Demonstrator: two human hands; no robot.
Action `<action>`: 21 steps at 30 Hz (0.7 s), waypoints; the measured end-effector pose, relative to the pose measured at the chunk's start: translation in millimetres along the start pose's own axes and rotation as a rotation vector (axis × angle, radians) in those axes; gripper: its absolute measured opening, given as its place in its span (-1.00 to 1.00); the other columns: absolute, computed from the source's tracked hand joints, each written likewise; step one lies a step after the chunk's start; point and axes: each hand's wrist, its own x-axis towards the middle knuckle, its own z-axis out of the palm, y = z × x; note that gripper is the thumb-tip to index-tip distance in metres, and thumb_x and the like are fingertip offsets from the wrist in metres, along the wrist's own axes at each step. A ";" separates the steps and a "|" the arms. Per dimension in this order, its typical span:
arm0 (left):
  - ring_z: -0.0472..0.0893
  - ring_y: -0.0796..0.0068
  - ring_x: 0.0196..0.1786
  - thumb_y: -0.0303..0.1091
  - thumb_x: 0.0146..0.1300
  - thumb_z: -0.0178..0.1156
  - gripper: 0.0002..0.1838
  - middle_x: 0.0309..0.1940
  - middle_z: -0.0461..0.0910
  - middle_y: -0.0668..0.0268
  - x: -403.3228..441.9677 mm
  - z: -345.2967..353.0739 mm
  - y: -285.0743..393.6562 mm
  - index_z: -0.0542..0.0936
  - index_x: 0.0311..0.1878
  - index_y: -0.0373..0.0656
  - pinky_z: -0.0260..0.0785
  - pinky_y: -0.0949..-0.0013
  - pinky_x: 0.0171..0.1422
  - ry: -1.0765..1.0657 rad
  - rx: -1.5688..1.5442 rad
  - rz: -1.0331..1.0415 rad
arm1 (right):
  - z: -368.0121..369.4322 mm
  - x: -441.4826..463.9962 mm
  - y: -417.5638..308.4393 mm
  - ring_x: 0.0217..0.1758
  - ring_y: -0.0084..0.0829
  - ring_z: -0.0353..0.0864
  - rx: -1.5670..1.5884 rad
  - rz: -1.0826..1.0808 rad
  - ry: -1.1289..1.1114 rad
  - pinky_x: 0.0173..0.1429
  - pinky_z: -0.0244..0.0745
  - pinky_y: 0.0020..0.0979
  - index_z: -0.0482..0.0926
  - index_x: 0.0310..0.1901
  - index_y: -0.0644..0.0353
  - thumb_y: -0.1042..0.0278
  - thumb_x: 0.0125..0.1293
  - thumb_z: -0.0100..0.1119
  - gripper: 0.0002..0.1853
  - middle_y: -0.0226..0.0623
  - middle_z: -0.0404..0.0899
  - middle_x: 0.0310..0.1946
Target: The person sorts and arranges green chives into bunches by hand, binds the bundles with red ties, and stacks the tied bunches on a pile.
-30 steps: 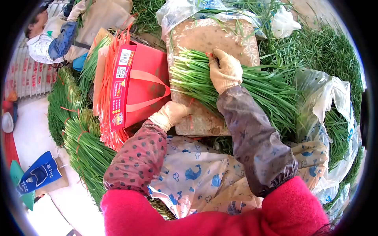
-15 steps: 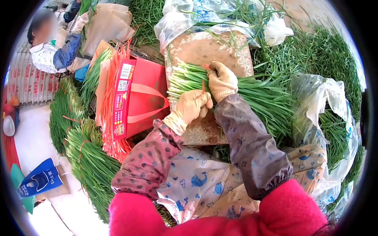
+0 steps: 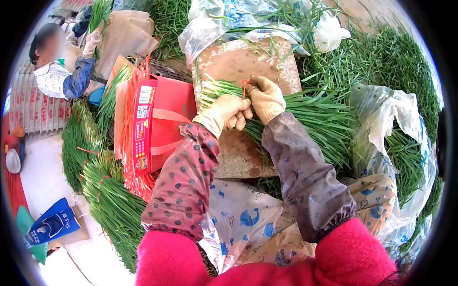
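Note:
A bundle of green stalks (image 3: 319, 114) lies across a worn board (image 3: 229, 59), pale cut ends to the left. My left hand (image 3: 224, 114), in a cream glove, is over the pale end with its fingers pinched on the red tie (image 3: 244, 88). Close beside it on the right, my right hand (image 3: 267, 97), also gloved, is closed at the tie's upper part and rests on the bundle. The tie stands up between both hands. Part of the stalks is hidden under the gloves.
A red bag (image 3: 171, 114) with a bunch of red ties (image 3: 136, 176) stands left of the board. Tied bundles (image 3: 112, 205) lie farther left. Loose greens (image 3: 381, 62) and clear plastic (image 3: 377, 114) are at the right. Another person (image 3: 59, 76) sits at the upper left.
My left hand has come up from the board's lower left edge to the tie beside my right hand. The tie now stands between both hands. The other person's raised hand has shifted.

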 end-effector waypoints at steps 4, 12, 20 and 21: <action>0.45 0.43 -0.76 -0.15 0.44 0.02 -0.60 -0.73 0.49 0.19 -1.0 -2.3 1.4 0.54 -0.40 -0.29 0.11 0.48 -0.72 0.004 -0.015 -0.032 | -3.7 -3.8 -0.2 -0.04 -0.42 0.63 -0.002 0.000 -0.028 0.06 0.48 -0.48 0.54 0.10 0.34 0.39 0.35 0.14 -0.67 -0.14 0.67 -0.08; 0.40 0.50 -0.78 -0.12 0.45 0.00 -0.59 -0.75 0.51 0.19 -4.2 -0.8 4.6 0.56 -0.38 -0.28 0.09 0.48 -0.73 -0.017 -0.060 -0.056 | -22.3 -5.0 -1.9 -0.08 -0.50 0.61 -0.083 -0.092 -0.240 0.06 0.48 -0.50 0.56 0.08 0.34 0.41 0.34 0.14 -0.68 -0.21 0.67 -0.11; 0.31 0.53 -0.82 -0.15 0.40 0.04 -0.64 -0.75 0.52 0.20 -2.6 15.1 4.1 0.60 -0.36 -0.24 0.08 0.45 -0.73 0.150 0.075 -0.037 | -20.2 -15.1 -43.1 -0.19 -0.53 0.62 -0.161 0.113 -0.244 -0.05 0.49 -0.50 0.58 0.04 0.38 0.28 0.26 0.25 -0.60 -0.23 0.68 -0.24; 0.31 0.53 -0.82 -0.17 0.39 0.05 -0.66 -0.75 0.52 0.20 -2.2 16.9 1.7 0.61 -0.37 -0.24 0.07 0.45 -0.73 0.161 0.131 0.000 | -19.0 -14.1 -40.1 -0.19 -0.53 0.62 -0.166 0.113 -0.242 -0.05 0.49 -0.50 0.58 0.04 0.38 0.28 0.26 0.25 -0.60 -0.23 0.68 -0.24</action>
